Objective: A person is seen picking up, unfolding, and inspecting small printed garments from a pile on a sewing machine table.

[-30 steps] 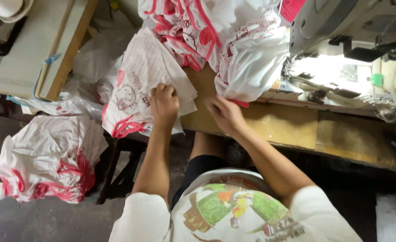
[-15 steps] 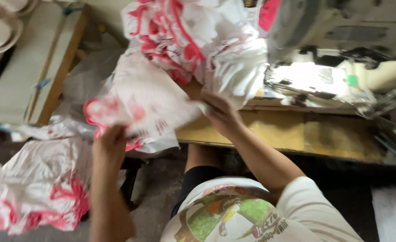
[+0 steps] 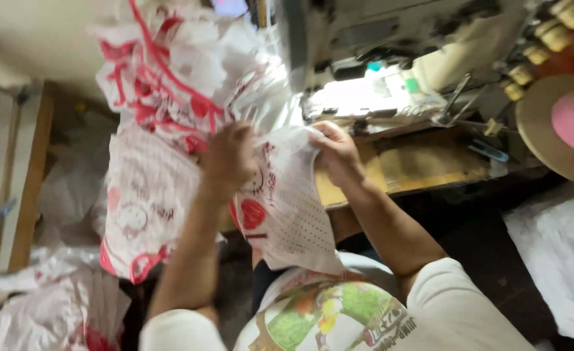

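From the head view, your left hand [image 3: 230, 159] and right hand [image 3: 336, 153] both grip one white fabric piece [image 3: 287, 208], thin and limp, dotted with fine perforations and printed with red hearts and a cartoon face. Your left fingers are closed on its upper left edge, your right fingers are pinched on its upper right corner, and the cloth hangs down between your forearms toward your lap, in front of the sewing machine [image 3: 378, 45].

Take that machine as the landmark. It is pale, hard and boxy, with a brightly lit work area beneath its arm. Just below it lies the wooden table [image 3: 423, 166], flat and yellow-brown, its front edge partly hidden by your right wrist. To the machine's left rises a crumpled heap of the same white-and-red fabric [image 3: 176, 71], and below that heap a flatter printed piece [image 3: 141, 208] droops off the table edge; your left forearm crosses in front of it. Farther left and lower, more bunched cloth [image 3: 53, 312] lies on the floor. To the machine's right sit a round tan disc with a pink centre [image 3: 563, 123] and, below it, a white crinkled sheet [image 3: 557, 260]. The picture is motion-blurred, so small details are unclear.
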